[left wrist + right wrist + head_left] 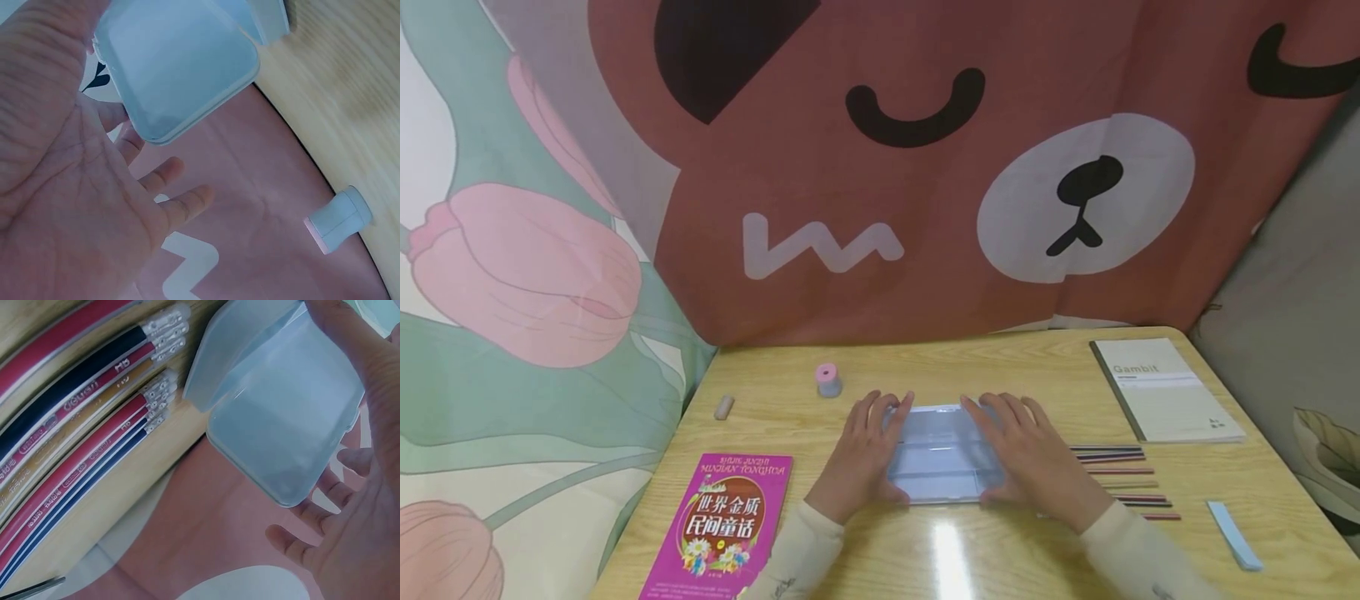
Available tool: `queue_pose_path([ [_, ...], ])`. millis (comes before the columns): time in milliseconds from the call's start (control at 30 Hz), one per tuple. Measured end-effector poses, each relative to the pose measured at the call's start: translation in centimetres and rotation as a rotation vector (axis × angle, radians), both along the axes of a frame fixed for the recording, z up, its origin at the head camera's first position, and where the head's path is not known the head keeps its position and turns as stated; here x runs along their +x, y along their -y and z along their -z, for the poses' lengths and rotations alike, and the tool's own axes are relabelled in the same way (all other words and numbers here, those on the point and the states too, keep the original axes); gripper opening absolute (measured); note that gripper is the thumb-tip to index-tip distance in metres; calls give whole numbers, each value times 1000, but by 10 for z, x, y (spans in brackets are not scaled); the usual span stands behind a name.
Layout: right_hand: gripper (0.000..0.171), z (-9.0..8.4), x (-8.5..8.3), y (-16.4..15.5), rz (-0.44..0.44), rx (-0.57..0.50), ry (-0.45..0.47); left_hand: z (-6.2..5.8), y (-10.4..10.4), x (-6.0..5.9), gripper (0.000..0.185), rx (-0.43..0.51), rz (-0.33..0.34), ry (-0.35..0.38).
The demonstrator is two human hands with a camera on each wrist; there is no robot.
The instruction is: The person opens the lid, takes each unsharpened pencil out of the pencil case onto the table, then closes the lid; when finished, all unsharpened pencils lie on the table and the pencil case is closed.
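Note:
A translucent, pale-blue plastic pencil case [934, 462] stands between both hands on the wooden table, its lid raised at an angle from the base. My left hand [867, 454] grips its left side, thumb low and forefinger at the upper edge. On the right side, my right hand [1033, 454] holds it likewise. Up close in the left wrist view, the lid's rounded panel [181, 69] sits by the thumb, with several fingers spread loosely behind it. In the right wrist view, the base [234, 353] meets the panel at an angle; no contents can be made out.
Several striped pencils [1120, 472] lie right of the case, below a notebook [1172, 408]. A light-blue strip [1234, 535] is near the right edge. Leftward are a purple book [722, 517], a small brownish cylinder [724, 407] and a pink-topped spool [828, 383]. A printed curtain [880, 183] hangs behind.

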State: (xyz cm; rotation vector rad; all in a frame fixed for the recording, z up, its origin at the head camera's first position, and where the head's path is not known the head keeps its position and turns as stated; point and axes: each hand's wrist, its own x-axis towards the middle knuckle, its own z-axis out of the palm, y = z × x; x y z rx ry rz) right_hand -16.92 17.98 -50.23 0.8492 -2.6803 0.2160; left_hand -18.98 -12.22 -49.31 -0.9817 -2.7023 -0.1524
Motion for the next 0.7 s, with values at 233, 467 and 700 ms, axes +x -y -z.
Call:
queue_pose_path([
  [233,136,-1,7,3,6,28,3,2,-2,2,137,10,28,0],
  [467,116,6,12,9,-13,38,-42,-2,-3,5,116,-6,70,-26],
  [700,95,10,24,18,-34,-1,-25,-4,-7,9,91,-29,81,131],
])
